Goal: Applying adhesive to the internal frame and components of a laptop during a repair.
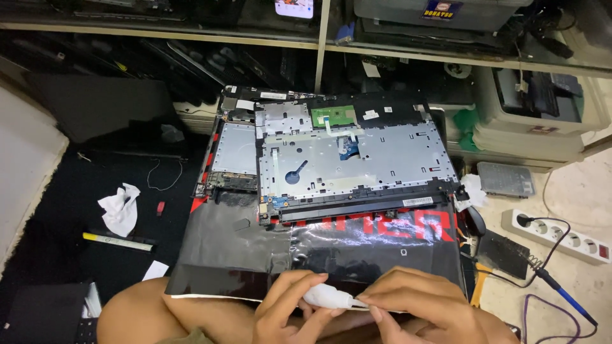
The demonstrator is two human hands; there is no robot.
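Note:
My left hand [288,304] and my right hand [417,306] meet at the bottom of the head view, both pinching a small white tube-shaped object [325,297] with a thin tip pointing right. They hover over the near edge of a glossy black laptop lid [255,251] with red lettering. Beyond it lies an opened laptop chassis [357,159], its silver metal keyboard backing up, with a green circuit board [333,116] near the far edge. A second opened part [233,159] lies partly under it on the left.
A crumpled white tissue [120,207] and a yellow-and-white pen-like tool [118,241] lie on the black mat at left. A white power strip [561,237] with a plugged-in soldering iron [561,293] sits at right. Shelves hold stacked laptops and printers.

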